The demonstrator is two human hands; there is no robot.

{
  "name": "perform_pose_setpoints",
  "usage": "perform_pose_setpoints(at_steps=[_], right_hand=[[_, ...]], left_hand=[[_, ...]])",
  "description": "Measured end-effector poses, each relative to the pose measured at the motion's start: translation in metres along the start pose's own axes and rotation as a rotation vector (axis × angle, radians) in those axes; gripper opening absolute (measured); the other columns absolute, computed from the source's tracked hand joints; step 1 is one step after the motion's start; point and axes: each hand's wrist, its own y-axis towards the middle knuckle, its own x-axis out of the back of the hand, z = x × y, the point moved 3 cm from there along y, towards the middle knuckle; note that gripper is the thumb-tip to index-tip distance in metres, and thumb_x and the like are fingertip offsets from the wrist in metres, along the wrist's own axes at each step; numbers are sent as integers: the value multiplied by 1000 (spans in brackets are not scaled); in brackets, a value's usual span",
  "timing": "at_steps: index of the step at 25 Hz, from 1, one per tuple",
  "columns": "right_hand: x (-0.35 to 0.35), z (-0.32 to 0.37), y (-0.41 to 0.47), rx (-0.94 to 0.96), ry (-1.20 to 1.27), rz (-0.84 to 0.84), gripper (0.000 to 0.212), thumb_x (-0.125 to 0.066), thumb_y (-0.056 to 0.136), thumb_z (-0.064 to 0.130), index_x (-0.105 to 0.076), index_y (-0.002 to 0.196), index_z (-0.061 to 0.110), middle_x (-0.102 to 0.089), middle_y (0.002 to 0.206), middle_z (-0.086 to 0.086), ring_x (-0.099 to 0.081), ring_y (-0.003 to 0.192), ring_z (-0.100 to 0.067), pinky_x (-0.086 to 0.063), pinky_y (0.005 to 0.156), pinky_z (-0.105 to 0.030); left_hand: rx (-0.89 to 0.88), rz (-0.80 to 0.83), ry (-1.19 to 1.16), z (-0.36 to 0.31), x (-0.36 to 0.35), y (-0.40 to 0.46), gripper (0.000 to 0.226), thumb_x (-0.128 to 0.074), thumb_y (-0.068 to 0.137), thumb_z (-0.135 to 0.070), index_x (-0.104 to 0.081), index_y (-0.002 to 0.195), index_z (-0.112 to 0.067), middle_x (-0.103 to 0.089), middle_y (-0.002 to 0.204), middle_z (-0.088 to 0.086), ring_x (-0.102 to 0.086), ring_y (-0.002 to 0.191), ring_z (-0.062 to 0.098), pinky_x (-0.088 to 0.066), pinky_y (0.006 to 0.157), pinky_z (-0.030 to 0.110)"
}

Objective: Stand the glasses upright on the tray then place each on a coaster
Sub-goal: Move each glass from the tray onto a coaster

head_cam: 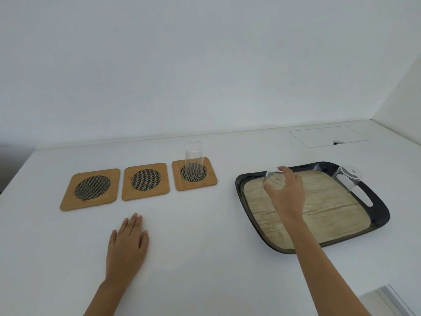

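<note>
A black tray (378, 208) with a wood-look base lies at the right. My right hand (288, 192) is over its left part, fingers closed around a clear glass (272, 180) that is tilted. A second clear glass (347, 179) leans tilted at the tray's far right corner. Three wooden coasters with dark mesh discs lie in a row at the left: the left coaster (91, 189), the middle coaster (145, 181) and the right coaster (194, 174). An upright clear glass (194, 156) stands on the right coaster. My left hand (127, 245) rests flat on the white counter, holding nothing.
The white counter (205, 247) meets a white wall behind. A rectangular flush panel (328, 136) with a small dark notch lies at the back right. The counter's edge shows at the lower right corner (387, 297).
</note>
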Motion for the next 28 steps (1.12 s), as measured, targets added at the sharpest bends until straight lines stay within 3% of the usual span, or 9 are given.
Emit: perform_pose_setpoints(at_steps=[4,10,12,14,16,19,23,26,28], right_hand=[[-9,50,-8,104,220,89,71,-81,66,24,-41,126,23,-55,116,1,-57,97,-12,-41,73,-22],[-60,128,-62,232,403,441,78,-84,63,25,-35,124,27,-56,102,20,-56,93,5,-44,74,-10],[-78,144,-78,278,430,532,77,-84,61,28,-34,120,32,-56,105,22,-56,98,6,-46,77,-12],[-94,154,-89,298,441,598,80,-82,60,33,-33,123,32,-51,108,30,-51,102,11,-45,78,-11],[-109,159,-96,313,433,656,82,-81,60,38,-31,125,36,-48,111,33,-46,104,17,-41,78,-8],[-130,159,-96,310,457,722,84,-83,63,36,-33,131,33,-51,123,20,-48,111,10,-41,88,-10],[-153,143,-94,256,530,725,65,-75,78,34,-42,133,25,-54,131,10,-48,121,0,-40,99,-20],[-169,110,-97,279,327,597,43,-61,89,36,-51,128,21,-58,130,7,-48,123,-5,-38,102,-26],[-180,84,-103,302,176,591,38,-57,92,31,-53,127,17,-55,134,3,-42,131,-13,-32,107,-29]], left_hand=[[-161,-14,-227,-23,15,5,52,-49,92,-21,-37,141,-9,-51,140,8,-47,130,24,-34,107,35],[-296,99,-581,-83,35,27,90,-64,75,-63,-12,145,-42,-22,149,-31,-19,137,-11,-21,107,16],[-285,89,-689,-87,43,36,92,-69,72,-63,-12,143,-49,-25,148,-33,-23,136,-10,-25,103,12],[-283,55,-766,-81,47,42,85,-73,73,-54,-23,141,-44,-43,140,-26,-40,130,0,-35,98,9],[-268,16,-789,-69,48,44,75,-74,74,-51,-33,136,-42,-54,127,-24,-52,119,4,-41,89,9],[-233,-21,-777,-53,46,51,61,-75,75,-43,-41,126,-42,-59,117,-24,-58,110,6,-44,82,10],[-150,-41,-767,-32,43,73,54,-73,75,-45,-41,119,-46,-60,115,-22,-57,108,1,-42,82,9],[-98,-68,-793,-18,42,100,52,-75,74,-41,-43,115,-44,-58,114,-20,-53,110,-4,-39,87,11],[-73,-77,-857,-13,40,120,53,-78,72,-36,-46,114,-38,-60,115,-22,-55,114,0,-43,95,26]])
